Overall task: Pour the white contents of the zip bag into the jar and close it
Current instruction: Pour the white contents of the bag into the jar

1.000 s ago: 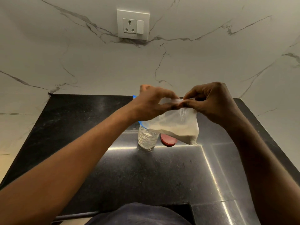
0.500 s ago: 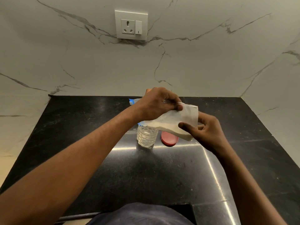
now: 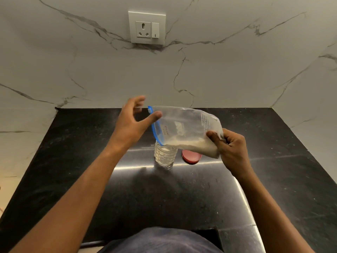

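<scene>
The right hand point(image 3: 230, 147) grips the bottom corner of the zip bag point(image 3: 186, 128), holding it tilted in the air with its blue zip edge down at the mouth of the jar point(image 3: 165, 156). White grains lie along the bag's lower side. The left hand point(image 3: 133, 121) is spread loose beside the zip end, thumb near it; contact is unclear. The jar stands on the black surface point(image 3: 91, 161), its red lid point(image 3: 191, 156) just beside it.

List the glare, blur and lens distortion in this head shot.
Head view: bright streaks of glare cross the black countertop beside the jar and red lid; the left hand has motion-blurred fingertips, while the right hand and zip bag stay fairly sharp; wide-angle distortion splays the counter edges outward.
</scene>
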Action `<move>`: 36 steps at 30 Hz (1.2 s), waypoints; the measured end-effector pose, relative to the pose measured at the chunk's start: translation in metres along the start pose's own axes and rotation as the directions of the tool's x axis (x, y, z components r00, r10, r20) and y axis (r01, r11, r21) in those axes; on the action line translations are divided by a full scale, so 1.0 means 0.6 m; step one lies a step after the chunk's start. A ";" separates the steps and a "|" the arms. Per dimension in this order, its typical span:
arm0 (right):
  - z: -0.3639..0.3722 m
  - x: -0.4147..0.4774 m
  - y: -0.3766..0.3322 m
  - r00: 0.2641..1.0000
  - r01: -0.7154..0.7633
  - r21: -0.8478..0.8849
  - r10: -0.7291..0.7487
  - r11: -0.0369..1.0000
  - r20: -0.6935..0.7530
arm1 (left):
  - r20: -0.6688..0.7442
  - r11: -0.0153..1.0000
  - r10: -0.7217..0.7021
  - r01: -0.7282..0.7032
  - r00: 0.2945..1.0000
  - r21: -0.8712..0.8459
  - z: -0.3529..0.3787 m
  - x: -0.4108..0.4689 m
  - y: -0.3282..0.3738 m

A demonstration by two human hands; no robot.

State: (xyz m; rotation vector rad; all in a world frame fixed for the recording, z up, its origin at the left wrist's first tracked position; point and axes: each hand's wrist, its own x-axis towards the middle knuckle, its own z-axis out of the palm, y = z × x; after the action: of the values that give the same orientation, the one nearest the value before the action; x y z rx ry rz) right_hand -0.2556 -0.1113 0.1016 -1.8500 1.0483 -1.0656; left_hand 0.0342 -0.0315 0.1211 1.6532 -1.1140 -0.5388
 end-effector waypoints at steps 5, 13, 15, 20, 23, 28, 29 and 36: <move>-0.006 0.011 0.001 1.000 0.001 0.029 -0.002 1.000 0.025 | 0.197 0.959 -0.178 0.215 0.964 -0.184 0.013 -0.016 -0.062; -0.009 0.022 -0.021 0.998 0.061 -0.075 -0.060 0.995 0.021 | 0.204 0.933 -0.146 0.203 0.968 -0.297 0.026 0.001 -0.078; -0.006 0.024 -0.028 0.996 0.088 -0.124 -0.084 0.988 0.033 | 0.209 0.915 -0.173 0.235 0.963 -0.327 0.030 0.001 -0.080; -0.001 0.028 -0.048 0.982 0.190 -0.210 -0.180 0.959 0.064 | 0.224 0.883 -0.223 0.294 0.949 -0.367 0.029 -0.001 -0.086; -0.002 0.027 -0.055 0.969 0.244 -0.258 -0.229 0.935 0.088 | 0.226 0.881 -0.223 0.295 0.948 -0.369 0.028 -0.005 -0.093; 0.003 0.028 -0.078 0.949 0.314 -0.444 -0.289 0.839 0.124 | 0.237 0.858 -0.229 0.311 0.944 -0.408 0.031 -0.011 -0.101; 0.004 0.028 -0.085 0.949 0.313 -0.473 -0.285 0.823 0.131 | 0.234 0.856 -0.235 0.315 0.943 -0.411 0.032 -0.011 -0.103; -0.001 0.033 -0.113 0.947 0.320 -0.515 -0.260 0.795 0.187 | 0.233 0.852 -0.244 0.323 0.941 -0.412 0.038 -0.008 -0.107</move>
State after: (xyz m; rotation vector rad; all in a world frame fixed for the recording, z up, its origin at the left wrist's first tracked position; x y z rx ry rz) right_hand -0.2309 -0.1030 0.1671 -2.5680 1.0985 -0.8738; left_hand 0.0404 -0.0359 0.0532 1.3838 -0.7851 -1.0674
